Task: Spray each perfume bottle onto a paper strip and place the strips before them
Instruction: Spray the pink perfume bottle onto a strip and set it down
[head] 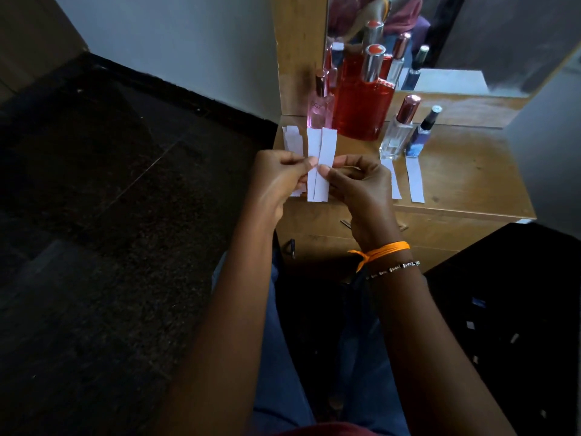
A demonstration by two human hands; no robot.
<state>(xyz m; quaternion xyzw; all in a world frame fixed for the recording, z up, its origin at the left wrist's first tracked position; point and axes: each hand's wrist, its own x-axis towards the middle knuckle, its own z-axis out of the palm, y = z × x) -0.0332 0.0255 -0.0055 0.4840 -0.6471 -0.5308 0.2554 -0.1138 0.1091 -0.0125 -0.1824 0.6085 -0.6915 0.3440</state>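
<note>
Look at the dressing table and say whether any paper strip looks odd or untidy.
Yes. The paper pieces at the table's left edge, beside the pink bottle, have ragged, torn-looking edges and lie bunched, unlike the two flat strips before the clear bottle and blue bottle.

Four bottles (pixel 361 102) stand in a row on the table (pixel 465 171), two strips (pixel 414 180) lying before the right pair.

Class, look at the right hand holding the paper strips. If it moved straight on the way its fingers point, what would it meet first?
The right hand points left toward the left hand, which pinches the same paper strips. It would probably meet that hand's fingers first, though depth is unclear.
</note>
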